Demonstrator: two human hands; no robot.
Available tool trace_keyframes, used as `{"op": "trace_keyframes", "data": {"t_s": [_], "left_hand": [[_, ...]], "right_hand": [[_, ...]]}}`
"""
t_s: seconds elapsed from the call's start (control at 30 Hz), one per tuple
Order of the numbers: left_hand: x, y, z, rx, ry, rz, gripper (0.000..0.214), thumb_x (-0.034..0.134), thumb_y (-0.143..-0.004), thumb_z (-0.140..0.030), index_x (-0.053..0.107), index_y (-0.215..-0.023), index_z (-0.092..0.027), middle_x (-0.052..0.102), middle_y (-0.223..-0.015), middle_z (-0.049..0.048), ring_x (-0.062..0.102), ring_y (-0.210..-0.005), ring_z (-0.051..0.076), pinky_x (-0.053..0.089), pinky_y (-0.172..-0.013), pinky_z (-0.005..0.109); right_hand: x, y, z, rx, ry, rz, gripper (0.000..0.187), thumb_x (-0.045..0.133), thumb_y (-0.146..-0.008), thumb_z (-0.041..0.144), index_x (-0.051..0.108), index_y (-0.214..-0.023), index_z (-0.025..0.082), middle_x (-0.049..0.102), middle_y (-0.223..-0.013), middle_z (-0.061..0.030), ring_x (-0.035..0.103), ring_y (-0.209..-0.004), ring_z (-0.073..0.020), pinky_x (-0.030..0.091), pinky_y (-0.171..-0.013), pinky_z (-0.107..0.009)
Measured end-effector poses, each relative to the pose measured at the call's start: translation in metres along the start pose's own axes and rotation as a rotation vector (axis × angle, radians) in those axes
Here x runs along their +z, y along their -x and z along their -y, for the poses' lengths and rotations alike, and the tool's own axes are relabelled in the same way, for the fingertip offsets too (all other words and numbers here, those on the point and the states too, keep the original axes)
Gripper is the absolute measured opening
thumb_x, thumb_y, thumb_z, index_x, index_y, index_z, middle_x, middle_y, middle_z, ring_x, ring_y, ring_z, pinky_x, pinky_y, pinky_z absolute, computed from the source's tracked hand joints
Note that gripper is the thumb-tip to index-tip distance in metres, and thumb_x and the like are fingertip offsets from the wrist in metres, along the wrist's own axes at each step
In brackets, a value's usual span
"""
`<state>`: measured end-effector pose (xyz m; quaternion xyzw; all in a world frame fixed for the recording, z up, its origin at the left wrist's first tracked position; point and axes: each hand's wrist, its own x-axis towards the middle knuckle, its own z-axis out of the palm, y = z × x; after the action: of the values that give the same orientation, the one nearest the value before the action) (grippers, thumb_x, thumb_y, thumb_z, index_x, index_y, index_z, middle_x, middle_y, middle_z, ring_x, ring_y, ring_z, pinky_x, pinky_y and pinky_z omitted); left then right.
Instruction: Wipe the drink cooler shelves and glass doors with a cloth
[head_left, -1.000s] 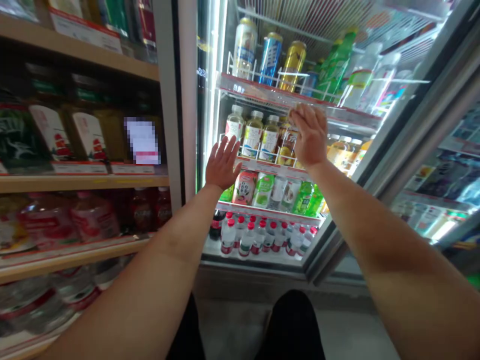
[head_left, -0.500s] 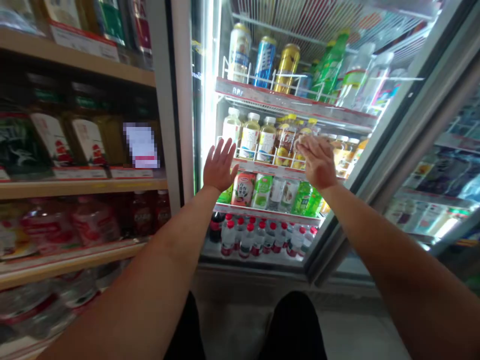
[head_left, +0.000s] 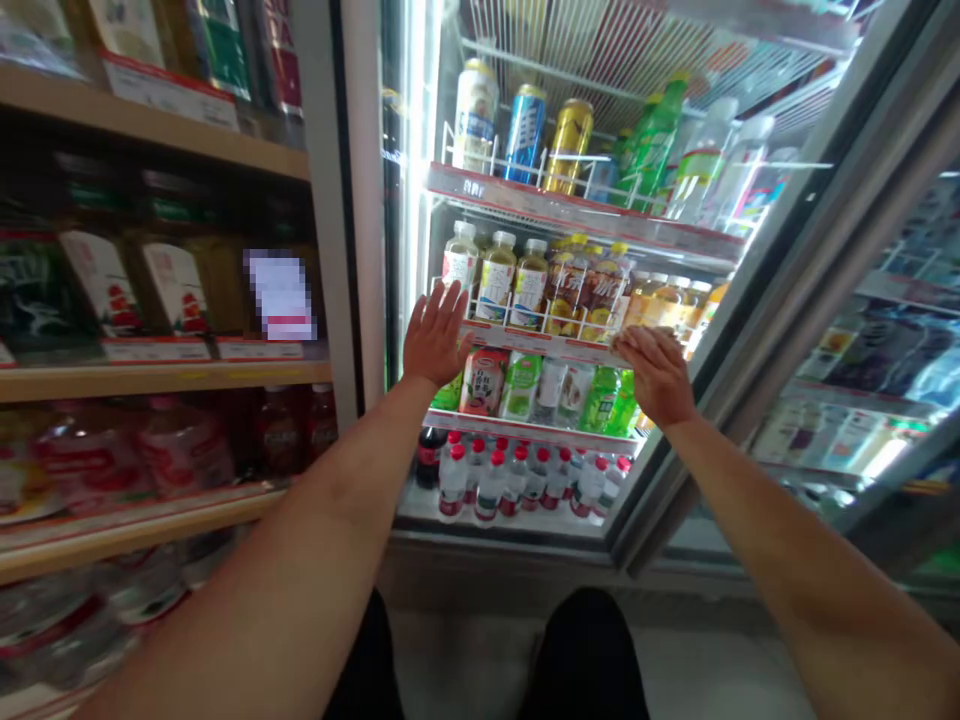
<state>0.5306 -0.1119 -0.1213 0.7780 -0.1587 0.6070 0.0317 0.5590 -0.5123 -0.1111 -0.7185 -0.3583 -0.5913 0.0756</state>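
My left hand is open, fingers apart, in front of the left end of the middle shelf and partly over a white-capped bottle. My right hand has its fingers stretched out to the left and holds nothing I can see. It is in front of the right part of the middle shelf's front rail; whether it touches the rail, I cannot tell. Between the hands stand bottles with yellow-green labels and brown tea bottles with yellow caps. Below them are a red drink carton and green bottles.
The lit fridge has cans and a green bottle on its upper shelf. Red-capped water bottles fill the bottom. At right is the metal door frame. A wooden shelf unit with bottles stands at left.
My right hand has moved down and a little to the right, uncovering the brown tea bottles. The left hand has stayed nearly in place, while the view has shifted slightly.
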Motion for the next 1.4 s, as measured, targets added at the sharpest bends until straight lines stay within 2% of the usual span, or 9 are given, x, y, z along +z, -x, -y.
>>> {"op": "trace_keyframes", "data": {"t_s": [0.17, 0.33, 0.4, 0.57, 0.77, 0.93, 1.13, 1.3, 1.4], "left_hand": [[0.003, 0.001, 0.002, 0.035, -0.026, -0.028, 0.068, 0.035, -0.104, -0.044, 0.007, -0.163, -0.024, 0.025, -0.165, 0.0080, 0.007, -0.155, 0.023, 0.013, -0.128, 0.050], [0.001, 0.000, 0.000, 0.002, 0.013, 0.000, 0.066, 0.036, -0.103, -0.042, 0.014, -0.162, -0.022, 0.026, -0.164, 0.0090, 0.011, -0.155, 0.025, 0.010, -0.128, 0.049], [0.000, 0.000, 0.000, 0.001, 0.004, -0.006, 0.065, 0.037, -0.103, -0.042, 0.018, -0.161, -0.021, 0.028, -0.164, 0.0098, 0.013, -0.155, 0.026, 0.010, -0.128, 0.050], [0.000, 0.000, -0.001, 0.024, -0.009, -0.032, 0.065, 0.039, -0.103, -0.040, 0.019, -0.161, -0.019, 0.029, -0.163, 0.0110, 0.014, -0.155, 0.026, 0.012, -0.128, 0.049], [-0.001, 0.000, -0.001, 0.016, 0.004, -0.020, 0.065, 0.038, -0.103, -0.040, 0.019, -0.161, -0.019, 0.028, -0.164, 0.0104, 0.013, -0.155, 0.026, 0.011, -0.128, 0.049], [0.000, 0.001, 0.000, 0.037, -0.014, -0.042, 0.065, 0.038, -0.103, -0.041, 0.018, -0.161, -0.018, 0.028, -0.164, 0.0108, 0.012, -0.155, 0.026, 0.011, -0.128, 0.048], [0.000, 0.001, 0.000, 0.019, 0.016, -0.021, 0.065, 0.037, -0.103, -0.041, 0.018, -0.161, -0.019, 0.029, -0.163, 0.0107, 0.014, -0.155, 0.027, 0.011, -0.127, 0.050], [0.000, 0.000, 0.000, 0.019, 0.020, -0.017, 0.065, 0.036, -0.104, -0.043, 0.018, -0.161, -0.019, 0.028, -0.163, 0.0106, 0.015, -0.154, 0.027, 0.012, -0.127, 0.051], [-0.001, 0.000, -0.001, 0.026, 0.012, -0.025, 0.065, 0.038, -0.104, -0.042, 0.018, -0.161, -0.019, 0.029, -0.163, 0.0112, 0.016, -0.154, 0.027, 0.012, -0.127, 0.050]], "right_hand": [[0.005, 0.040, 0.008, 0.113, 0.101, -0.157, 0.041, 0.049, -0.099, 0.016, 0.064, -0.136, 0.024, 0.062, -0.141, -0.0108, 0.052, -0.137, -0.0277, 0.047, -0.114, -0.053], [0.007, 0.068, 0.018, -0.088, 0.054, 0.101, 0.043, 0.050, -0.098, 0.011, 0.064, -0.135, 0.027, 0.064, -0.140, -0.0046, 0.050, -0.139, -0.0233, 0.045, -0.117, -0.047], [0.005, 0.058, 0.013, -0.082, 0.048, 0.099, 0.043, 0.050, -0.098, 0.011, 0.064, -0.134, 0.028, 0.063, -0.142, -0.0040, 0.051, -0.138, -0.0239, 0.045, -0.117, -0.048], [0.014, 0.032, 0.023, 0.057, 0.103, -0.140, 0.046, 0.047, -0.098, 0.011, 0.059, -0.141, 0.023, 0.057, -0.147, -0.0103, 0.045, -0.143, -0.0285, 0.043, -0.116, -0.056], [0.025, 0.016, 0.063, -0.189, 0.029, 0.221, 0.051, 0.048, -0.098, 0.011, 0.053, -0.145, 0.031, 0.057, -0.148, -0.0012, 0.046, -0.142, -0.0231, 0.042, -0.117, -0.045], [0.036, -0.017, 0.081, 0.005, 0.030, 0.047, 0.049, 0.045, -0.099, 0.013, 0.054, -0.145, 0.029, 0.055, -0.150, -0.0036, 0.043, -0.144, -0.0265, 0.040, -0.117, -0.051], [0.056, -0.023, 0.118, -0.324, -0.058, 0.271, 0.051, 0.048, -0.099, 0.014, 0.051, -0.147, 0.029, 0.056, -0.149, 0.0009, 0.047, -0.140, -0.0225, 0.039, -0.116, -0.042], [0.064, -0.049, 0.131, -0.174, -0.010, 0.131, 0.047, 0.046, -0.099, 0.014, 0.056, -0.144, 0.027, 0.054, -0.150, 0.0008, 0.047, -0.141, -0.0241, 0.040, -0.114, -0.044], [0.069, -0.060, 0.140, -0.150, -0.038, 0.154, 0.048, 0.046, -0.099, 0.015, 0.055, -0.144, 0.028, 0.054, -0.150, 0.0006, 0.045, -0.142, -0.0245, 0.039, -0.115, -0.045]]}}
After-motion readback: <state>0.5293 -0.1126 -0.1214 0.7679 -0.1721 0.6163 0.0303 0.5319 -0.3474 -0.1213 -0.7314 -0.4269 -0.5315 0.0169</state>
